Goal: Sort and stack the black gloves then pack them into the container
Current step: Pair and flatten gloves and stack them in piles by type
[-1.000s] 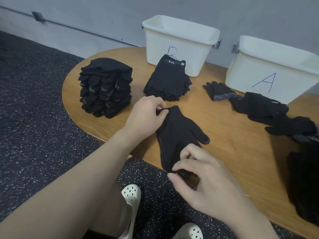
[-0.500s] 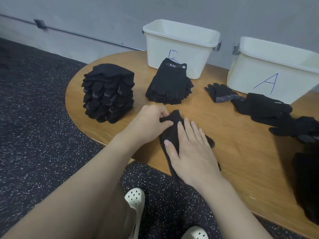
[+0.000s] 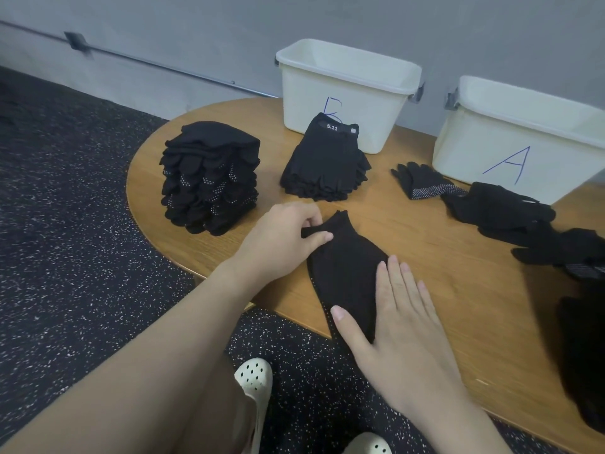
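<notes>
Left hand [image 3: 281, 239] pinches glove [image 3: 347, 270] cuff on table [image 3: 442, 257]; right hand [image 3: 397, 317] presses flat, fingers straight.

We see grey wall [image 3: 196, 24], conduit [image 3: 170, 65] at 11 o'clock | dark speckled floor [image 3: 65, 240] at 9 | rounded wooden table [image 3: 458, 290] centre.

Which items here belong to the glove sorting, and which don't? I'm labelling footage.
Job: flat black knit glove, left hand, right hand, tall dotted-glove stack, white plastic bin A.
Lying about: white perforated clog, grey wall conduit.
</notes>
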A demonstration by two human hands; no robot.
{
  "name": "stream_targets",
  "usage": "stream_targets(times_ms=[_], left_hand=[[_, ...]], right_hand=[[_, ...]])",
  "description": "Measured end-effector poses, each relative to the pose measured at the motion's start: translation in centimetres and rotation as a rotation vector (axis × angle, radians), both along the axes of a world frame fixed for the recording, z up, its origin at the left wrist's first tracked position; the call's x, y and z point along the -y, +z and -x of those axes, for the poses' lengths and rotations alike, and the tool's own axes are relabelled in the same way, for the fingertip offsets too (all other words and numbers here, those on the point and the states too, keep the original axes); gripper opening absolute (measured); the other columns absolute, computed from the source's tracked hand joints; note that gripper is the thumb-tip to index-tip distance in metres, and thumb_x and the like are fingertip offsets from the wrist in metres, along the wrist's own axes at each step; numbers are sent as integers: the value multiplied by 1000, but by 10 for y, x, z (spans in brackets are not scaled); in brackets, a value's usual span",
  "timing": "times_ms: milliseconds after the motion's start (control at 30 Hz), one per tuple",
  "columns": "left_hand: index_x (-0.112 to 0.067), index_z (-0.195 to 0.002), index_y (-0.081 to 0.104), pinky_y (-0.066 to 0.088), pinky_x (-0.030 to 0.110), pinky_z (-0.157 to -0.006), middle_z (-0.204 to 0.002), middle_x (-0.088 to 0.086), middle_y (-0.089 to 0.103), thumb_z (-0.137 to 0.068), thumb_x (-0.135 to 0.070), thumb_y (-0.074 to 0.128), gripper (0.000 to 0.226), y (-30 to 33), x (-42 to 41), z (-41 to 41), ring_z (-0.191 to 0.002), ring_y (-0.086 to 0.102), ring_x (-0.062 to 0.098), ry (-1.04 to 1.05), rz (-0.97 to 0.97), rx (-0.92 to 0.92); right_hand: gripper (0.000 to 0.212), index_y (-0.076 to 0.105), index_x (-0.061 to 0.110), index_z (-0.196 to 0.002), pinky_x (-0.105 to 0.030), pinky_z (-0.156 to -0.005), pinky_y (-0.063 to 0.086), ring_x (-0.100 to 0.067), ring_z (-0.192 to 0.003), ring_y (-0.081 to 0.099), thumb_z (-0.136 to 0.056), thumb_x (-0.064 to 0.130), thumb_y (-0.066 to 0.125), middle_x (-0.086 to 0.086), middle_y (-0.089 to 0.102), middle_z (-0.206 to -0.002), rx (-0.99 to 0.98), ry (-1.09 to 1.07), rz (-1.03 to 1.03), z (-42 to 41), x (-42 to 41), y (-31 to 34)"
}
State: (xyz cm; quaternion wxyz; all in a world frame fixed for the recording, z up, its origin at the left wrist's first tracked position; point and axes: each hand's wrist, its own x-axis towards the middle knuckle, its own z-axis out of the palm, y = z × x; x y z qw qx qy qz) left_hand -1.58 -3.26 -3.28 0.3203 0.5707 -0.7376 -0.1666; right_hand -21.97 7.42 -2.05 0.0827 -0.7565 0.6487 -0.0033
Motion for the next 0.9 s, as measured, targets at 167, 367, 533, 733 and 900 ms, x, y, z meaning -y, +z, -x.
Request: stream_targets(times_ms=[167, 367, 533, 733, 900], left_hand=[[-27, -87, 55, 40, 25, -58, -74, -11, 59, -95, -44, 68, 23, 9, -8, -2, -61, 49, 5, -40, 34, -78], [-24, -111, 69, 44, 22, -63, -70, -11, 58, -89, -35, 77, 26, 12, -14, 11, -63, 51, 4, -69, -46, -219], [-20, -100, 70, 50, 25, -72, -86, -11, 65, -96, -24, 69, 6, 19, -7, 24, -80, 60, 7, 30, 204, -135], [-19, -106, 73, 42, 8, -74, -91, -19, 67, -97, -15, 68, 10, 28, -6, 29, -82, 61, -6, -85, 197, -194], [-21, -109, 77, 56, 40, -91, -103, -15, 75, -92, -12, 75, 20, 30, -33, 16, -99, 69, 6, -173, 281, -142]], right_hand=[[103, -23, 15, -159, -35, -126, -15, -12, -152, -31, -84, 84, -8, -1, -30, -167, -3, -7, -6, -2, 0, 4], [108, -12, 17, -163, -40, -129, -8, -12, -157, -19, -85, 90, 0, 1, -18, -171, 17, -24, 4, -1, 4, 9], [113, -8, 24, -165, -38, -129, -6, -8, -157, -15, -80, 95, 15, 8, -14, -172, 127, -58, 0, 11, 13, 21], [116, 2, 30, -165, -38, -130, 3, -8, -158, -8, -76, 91, 45, 13, -6, -172, 211, -77, -50, 34, 32, 30], [106, 19, 36, -163, -31, -128, 13, -4, -156, 9, -79, 53, 81, 17, 12, -170, 415, -24, -54, 56, 41, 33]])
